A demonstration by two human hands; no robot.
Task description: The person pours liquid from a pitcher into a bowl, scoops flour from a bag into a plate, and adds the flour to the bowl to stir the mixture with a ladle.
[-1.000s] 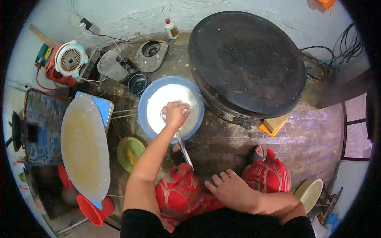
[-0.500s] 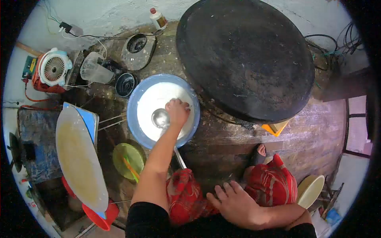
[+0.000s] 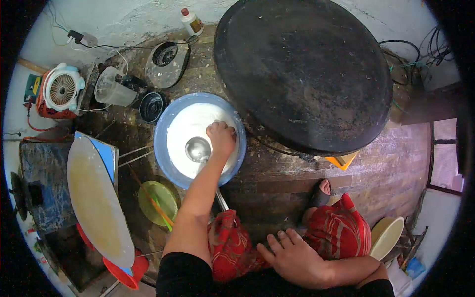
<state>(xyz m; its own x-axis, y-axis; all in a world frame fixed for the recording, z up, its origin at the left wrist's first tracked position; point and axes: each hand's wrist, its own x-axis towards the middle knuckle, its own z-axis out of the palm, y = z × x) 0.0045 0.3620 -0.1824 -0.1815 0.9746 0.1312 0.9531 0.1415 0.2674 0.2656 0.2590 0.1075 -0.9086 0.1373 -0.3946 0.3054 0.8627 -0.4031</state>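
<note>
My left hand point(image 3: 221, 137) reaches into a blue basin point(image 3: 163, 163) of white, batter-like stuff point(image 3: 184, 122). Its fingers are curled inward at the surface, and whatever they hold is hidden. Just left of that hand lies the round metal bowl of a ladle point(image 3: 198, 149); its handle point(image 3: 222, 199) passes beneath my forearm and over the basin's near rim. My right hand point(image 3: 292, 255) rests on my lap between the red patterned cloth over my knees point(image 3: 339, 227), palm down, fingers spread and holding nothing.
A large black round griddle point(image 3: 304, 74) stands right of the basin. To the left are a board with a thin, pale round sheet point(image 3: 99, 198), a green bowl point(image 3: 158, 203) and a red container point(image 3: 129, 272). A small fan point(image 3: 63, 90), plastic jug point(image 3: 111, 86) and bottle point(image 3: 192, 22) stand farther back.
The whole view has shifted slightly, so the basin, fan and griddle appear a little farther left. My left hand stays in the basin, slightly farther right within it. My right hand barely differs.
</note>
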